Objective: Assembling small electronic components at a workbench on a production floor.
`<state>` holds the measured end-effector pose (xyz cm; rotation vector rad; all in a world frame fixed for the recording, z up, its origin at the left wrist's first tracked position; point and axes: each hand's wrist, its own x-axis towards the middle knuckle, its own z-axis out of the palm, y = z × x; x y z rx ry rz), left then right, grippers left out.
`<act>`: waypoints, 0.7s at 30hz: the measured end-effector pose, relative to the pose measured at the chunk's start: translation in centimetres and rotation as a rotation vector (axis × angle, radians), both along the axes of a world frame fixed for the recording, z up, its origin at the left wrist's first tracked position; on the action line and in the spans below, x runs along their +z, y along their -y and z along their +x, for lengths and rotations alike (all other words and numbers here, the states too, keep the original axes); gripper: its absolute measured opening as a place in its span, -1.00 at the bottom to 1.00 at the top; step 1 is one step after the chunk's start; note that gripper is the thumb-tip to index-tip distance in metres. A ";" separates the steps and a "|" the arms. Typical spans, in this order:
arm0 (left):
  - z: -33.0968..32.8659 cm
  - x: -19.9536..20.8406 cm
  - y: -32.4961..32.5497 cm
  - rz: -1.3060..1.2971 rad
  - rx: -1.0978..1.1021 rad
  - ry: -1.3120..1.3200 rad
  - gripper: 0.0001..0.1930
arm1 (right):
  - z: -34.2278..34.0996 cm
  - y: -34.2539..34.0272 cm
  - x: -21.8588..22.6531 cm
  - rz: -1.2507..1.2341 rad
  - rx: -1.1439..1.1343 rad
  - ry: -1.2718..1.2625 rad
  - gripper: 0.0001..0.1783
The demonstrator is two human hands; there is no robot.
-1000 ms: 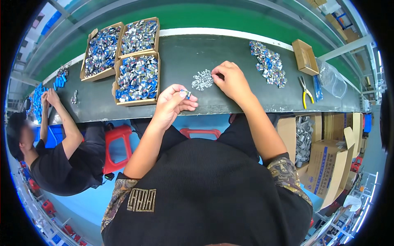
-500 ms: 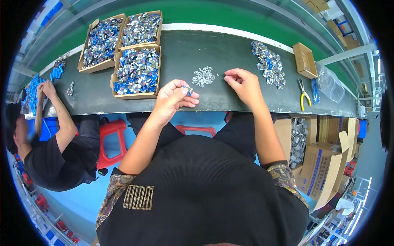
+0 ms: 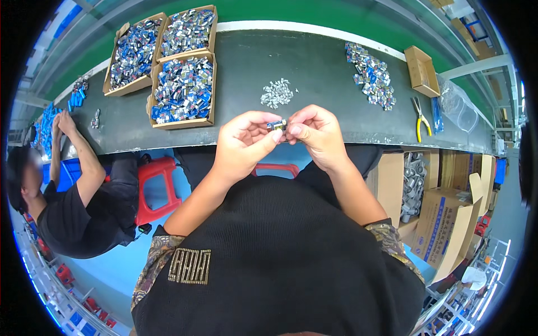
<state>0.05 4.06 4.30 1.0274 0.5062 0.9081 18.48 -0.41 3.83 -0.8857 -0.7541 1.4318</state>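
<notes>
Between the thumb and fingers of my left hand (image 3: 238, 144) is a small circuit board (image 3: 275, 126), blue with a silvery connector at its end. My right hand (image 3: 320, 139) meets it from the right, its thumb and forefinger pinched together at the board's right end. Whatever tiny part those fingertips may hold is hidden. Just beyond my hands, a small pile of silvery-white pieces (image 3: 277, 94) lies on the dark bench top (image 3: 314, 67). To the far right spreads a heap of similar blue and silver boards (image 3: 372, 78).
Cardboard boxes (image 3: 182, 124) full of boards stand at the left. Toward the right are yellow-handled pliers (image 3: 421, 123), a small carton (image 3: 422, 71) and a clear plastic bag (image 3: 457, 106). A co-worker (image 3: 73, 207) handles blue parts at far left. Open cartons (image 3: 443, 224) sit below the bench.
My right hand has moved left and nearer, and its fingertips now meet the board. My left hand has shifted a little to the right, turning the board. The view has tilted slightly.
</notes>
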 end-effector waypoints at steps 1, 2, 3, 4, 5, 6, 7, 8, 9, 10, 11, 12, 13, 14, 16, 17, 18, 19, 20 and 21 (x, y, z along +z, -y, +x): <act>-0.1 0.3 0.1 0.008 0.009 -0.031 -0.75 | -0.1 0.0 0.0 0.022 0.001 0.034 -0.88; -0.2 0.4 0.1 0.015 0.018 -0.061 -0.75 | -0.2 0.1 0.2 0.020 0.002 0.031 -0.88; -0.3 0.3 0.2 0.013 0.018 -0.064 -0.75 | -0.4 0.2 0.5 0.022 -0.013 0.051 -0.88; -0.4 0.1 0.4 0.062 0.039 -0.028 -0.75 | -0.5 0.2 0.8 0.023 -0.025 0.070 -0.88; -0.5 0.0 0.5 0.112 0.059 0.008 -0.74 | -0.6 0.3 1.0 0.020 -0.022 0.067 -0.88; -0.7 0.1 0.6 0.109 0.063 0.005 -0.74 | -0.5 0.4 1.4 0.024 0.001 0.051 -0.88; -0.8 0.3 0.6 0.146 0.069 0.000 -0.74 | -0.5 0.4 1.5 0.028 0.022 0.036 -0.88; -0.9 0.5 0.6 0.183 0.075 -0.005 -0.73 | -0.5 0.4 1.6 0.026 0.024 0.034 -0.88; -1.0 0.7 0.6 0.182 0.077 -0.007 -0.73 | -0.4 0.3 1.6 0.061 0.048 0.036 -0.89; -1.0 0.8 0.7 0.200 0.070 0.002 -0.73 | -0.4 0.3 1.6 0.096 0.072 0.037 -0.89; -1.1 1.0 0.7 0.219 0.063 0.011 -0.74 | -0.3 0.3 1.3 0.094 0.073 0.036 -0.89; -1.1 1.2 0.7 0.218 0.064 0.010 -0.74 | -0.3 0.4 0.9 0.086 0.086 0.001 -0.89; -1.1 1.4 0.7 0.236 0.065 -0.025 -0.74 | -0.3 0.5 0.7 0.079 0.100 -0.033 -0.89; -1.1 1.4 0.7 0.254 0.065 -0.061 -0.74 | -0.3 0.5 0.6 0.077 0.100 -0.034 -0.89; -1.1 1.3 0.8 0.253 0.068 -0.064 -0.74 | -0.4 0.6 0.5 0.049 0.086 -0.069 -0.87; -1.1 1.3 0.8 0.253 0.069 -0.067 -0.74 | -0.5 0.6 0.5 0.048 0.087 -0.070 -0.87; -1.1 1.4 0.9 0.252 0.069 -0.068 -0.74 | -0.5 0.7 0.5 0.050 0.087 -0.053 -0.88; -1.0 1.7 0.9 0.230 0.075 -0.081 -0.74 | -0.5 0.7 0.5 0.052 0.087 -0.035 -0.89; -1.0 1.9 1.0 0.208 0.081 -0.094 -0.74 | -0.5 0.7 0.5 0.051 0.086 -0.035 -0.89; -1.0 1.7 1.0 0.207 0.081 -0.094 -0.74 | -0.5 0.7 0.6 0.039 0.086 -0.040 -0.90</act>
